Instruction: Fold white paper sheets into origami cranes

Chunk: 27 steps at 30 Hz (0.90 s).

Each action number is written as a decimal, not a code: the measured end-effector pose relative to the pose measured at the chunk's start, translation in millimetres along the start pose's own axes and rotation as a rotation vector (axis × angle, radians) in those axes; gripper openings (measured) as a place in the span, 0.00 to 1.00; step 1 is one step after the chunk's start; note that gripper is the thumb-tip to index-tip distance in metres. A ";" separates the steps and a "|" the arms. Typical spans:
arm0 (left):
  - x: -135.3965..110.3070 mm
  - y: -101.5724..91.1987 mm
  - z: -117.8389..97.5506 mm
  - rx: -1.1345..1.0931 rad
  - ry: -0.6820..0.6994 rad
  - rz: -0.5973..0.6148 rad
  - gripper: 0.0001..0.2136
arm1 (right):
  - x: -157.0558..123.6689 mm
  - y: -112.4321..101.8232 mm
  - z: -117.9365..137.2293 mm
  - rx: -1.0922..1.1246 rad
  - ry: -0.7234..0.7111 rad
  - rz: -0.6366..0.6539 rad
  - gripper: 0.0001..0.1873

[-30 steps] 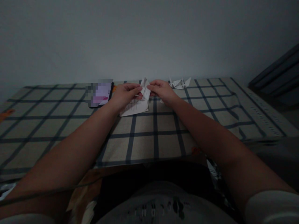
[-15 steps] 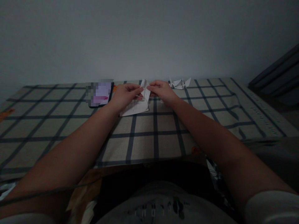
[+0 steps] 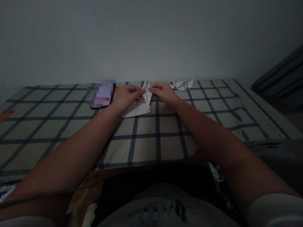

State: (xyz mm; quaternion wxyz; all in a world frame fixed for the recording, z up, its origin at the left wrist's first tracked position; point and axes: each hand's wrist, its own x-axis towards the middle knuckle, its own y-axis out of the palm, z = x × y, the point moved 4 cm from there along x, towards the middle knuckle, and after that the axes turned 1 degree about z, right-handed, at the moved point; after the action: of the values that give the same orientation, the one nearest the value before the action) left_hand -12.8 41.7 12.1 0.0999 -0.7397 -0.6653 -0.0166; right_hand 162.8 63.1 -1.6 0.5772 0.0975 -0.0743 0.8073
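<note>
Between my two hands is a piece of folded white paper (image 3: pixel 148 96), its pointed tip standing up toward the wall. My left hand (image 3: pixel 129 97) pinches its left side with thumb and fingers. From the right, my right hand (image 3: pixel 165 93) grips the other side, thumb pressed near the middle. Under the left hand and the folded piece lies a printed paper sheet (image 3: pixel 137 110), partly covered. Folded paper cranes (image 3: pixel 182 85) rest just beyond my right hand; how many there are I cannot tell.
A phone (image 3: pixel 102 96) with a lit, partly blurred screen lies left of my left hand. The checked tablecloth (image 3: pixel 144 145) covers the table up to the pale wall (image 3: pixel 151 41). Dark folded fabric (image 3: pixel 281 82) stands at the far right.
The folded paper's upper part has changed from a narrow, blunt flap to a wider, pointed tip. Both hands have stayed almost in place, still pinching it.
</note>
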 end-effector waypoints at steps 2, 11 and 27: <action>-2.2 2.2 -0.7 -0.017 -0.005 0.033 0.08 | 0.2 0.4 -1.2 -0.019 -0.019 0.022 0.14; -8.0 6.2 -2.7 0.017 -0.032 0.064 0.08 | 1.9 -8.8 9.8 -0.403 -0.272 -0.052 0.14; -13.2 9.9 -6.5 0.102 -0.017 0.119 0.12 | -8.0 -5.4 21.2 -0.307 -0.206 -0.087 0.14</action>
State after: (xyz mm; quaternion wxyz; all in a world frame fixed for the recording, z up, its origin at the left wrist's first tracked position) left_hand -3.8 26.7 15.1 0.1327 -0.7721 -0.6208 0.0294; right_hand 172.0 52.5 17.1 0.6091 0.0934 -0.2509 0.7466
